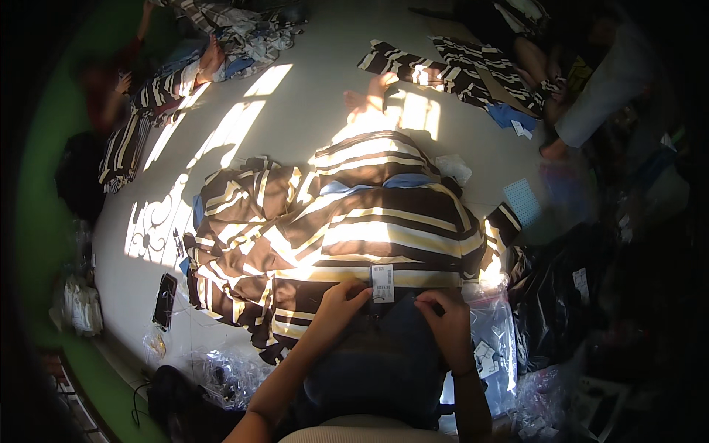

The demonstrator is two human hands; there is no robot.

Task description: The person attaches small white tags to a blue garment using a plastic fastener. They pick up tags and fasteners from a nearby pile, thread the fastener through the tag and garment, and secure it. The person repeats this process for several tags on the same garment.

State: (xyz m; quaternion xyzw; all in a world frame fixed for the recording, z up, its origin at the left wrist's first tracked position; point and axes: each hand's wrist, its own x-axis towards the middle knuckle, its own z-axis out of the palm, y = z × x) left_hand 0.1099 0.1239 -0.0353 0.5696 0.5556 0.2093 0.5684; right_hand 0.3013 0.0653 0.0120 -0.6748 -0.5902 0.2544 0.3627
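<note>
A brown, white and yellow striped garment [391,229] is spread over my lap and legs. At its near edge lies a white paper tag [382,283] with print on it, against a piece of dark blue cloth [402,316]. My left hand [341,304] is closed at the left of the tag, its thumb and fingers pinching the edge of the blue cloth. On the other side my right hand [447,319] pinches the same cloth by its right corner. The cloth hangs between both hands, and its lower part blends into shadow over my lap.
Another heap of striped cloth [236,199] lies to the left. A phone [165,300] rests on the floor. Clear plastic wrap [229,378] and a black plastic bag [550,310] flank me. Other people sit among striped garments [484,70] farther off.
</note>
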